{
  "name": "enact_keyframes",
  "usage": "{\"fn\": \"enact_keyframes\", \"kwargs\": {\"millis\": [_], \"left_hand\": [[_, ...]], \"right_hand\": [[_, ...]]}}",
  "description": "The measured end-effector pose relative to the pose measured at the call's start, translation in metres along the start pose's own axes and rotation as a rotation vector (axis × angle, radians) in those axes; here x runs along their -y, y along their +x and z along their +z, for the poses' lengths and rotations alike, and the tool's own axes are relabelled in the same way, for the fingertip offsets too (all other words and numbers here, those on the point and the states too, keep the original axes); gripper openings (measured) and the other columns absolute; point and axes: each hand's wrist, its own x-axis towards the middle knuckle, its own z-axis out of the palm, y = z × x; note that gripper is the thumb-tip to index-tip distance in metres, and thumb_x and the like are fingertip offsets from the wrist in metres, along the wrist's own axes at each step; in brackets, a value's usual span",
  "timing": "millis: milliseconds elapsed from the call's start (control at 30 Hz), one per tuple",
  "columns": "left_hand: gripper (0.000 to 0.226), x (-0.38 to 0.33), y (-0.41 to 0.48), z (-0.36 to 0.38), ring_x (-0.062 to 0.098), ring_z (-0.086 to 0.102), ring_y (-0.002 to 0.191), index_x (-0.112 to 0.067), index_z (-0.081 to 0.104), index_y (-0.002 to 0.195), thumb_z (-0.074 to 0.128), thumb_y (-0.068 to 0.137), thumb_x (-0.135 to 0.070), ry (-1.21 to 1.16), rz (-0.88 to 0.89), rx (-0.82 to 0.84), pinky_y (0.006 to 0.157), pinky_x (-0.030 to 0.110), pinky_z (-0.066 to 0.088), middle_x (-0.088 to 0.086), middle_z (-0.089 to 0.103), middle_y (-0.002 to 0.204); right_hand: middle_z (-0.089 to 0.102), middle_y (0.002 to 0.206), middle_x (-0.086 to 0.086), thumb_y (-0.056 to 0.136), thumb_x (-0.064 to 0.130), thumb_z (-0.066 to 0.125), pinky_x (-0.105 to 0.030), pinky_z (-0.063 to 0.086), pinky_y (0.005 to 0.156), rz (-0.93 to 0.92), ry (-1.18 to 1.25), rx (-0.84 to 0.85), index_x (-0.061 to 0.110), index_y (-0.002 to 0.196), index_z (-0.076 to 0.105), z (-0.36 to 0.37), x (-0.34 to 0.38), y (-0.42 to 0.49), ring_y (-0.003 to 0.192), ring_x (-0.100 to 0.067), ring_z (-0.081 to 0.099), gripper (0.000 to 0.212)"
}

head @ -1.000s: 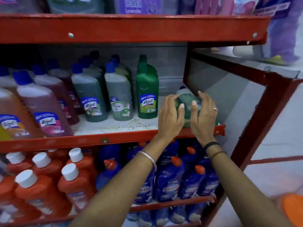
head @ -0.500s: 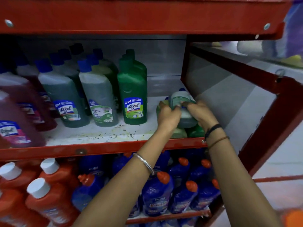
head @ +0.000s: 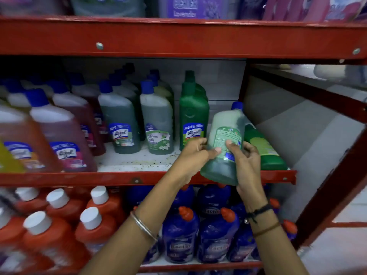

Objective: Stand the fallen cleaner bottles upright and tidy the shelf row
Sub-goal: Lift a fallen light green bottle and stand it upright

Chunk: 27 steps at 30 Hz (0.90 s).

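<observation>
A pale green cleaner bottle (head: 224, 128) with a blue cap is held in both hands at the right end of the middle shelf (head: 139, 178), its back label facing me and its base over the red front lip. My left hand (head: 193, 155) grips its left side. My right hand (head: 245, 161) grips its right side and base. Behind it a green bottle (head: 264, 149) lies fallen on the shelf. To the left stand an upright dark green bottle (head: 193, 116) and rows of blue-capped green bottles (head: 158, 124).
Pink and orange blue-capped bottles (head: 63, 135) fill the shelf's left part. Below are orange bottles with white caps (head: 59, 215) and purple bottles with orange caps (head: 180, 231). The red upper shelf rail (head: 178, 36) hangs overhead. A red frame post (head: 337, 171) bounds the right side.
Both hands lifted the pale green bottle from the pile at the shelf's right end and raised it nearly upright, toward the front edge. The camera view shifted down again.
</observation>
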Motion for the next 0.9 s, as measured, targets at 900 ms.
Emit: {"fn": "enact_keyframes", "kwargs": {"millis": [900], "left_hand": [[0.048, 0.056, -0.050, -0.193, 0.023, 0.052, 0.107, -0.014, 0.040, 0.115, 0.067, 0.078, -0.025, 0.750, 0.347, -0.712, 0.077, 0.035, 0.046, 0.007, 0.050, 0.116]], "right_hand": [[0.036, 0.117, -0.008, 0.089, 0.018, 0.057, 0.002, 0.038, 0.086, -0.364, -0.471, 0.481, 0.017, 0.141, 0.037, 0.197, -0.091, -0.036, 0.117, -0.020, 0.049, 0.055]]}}
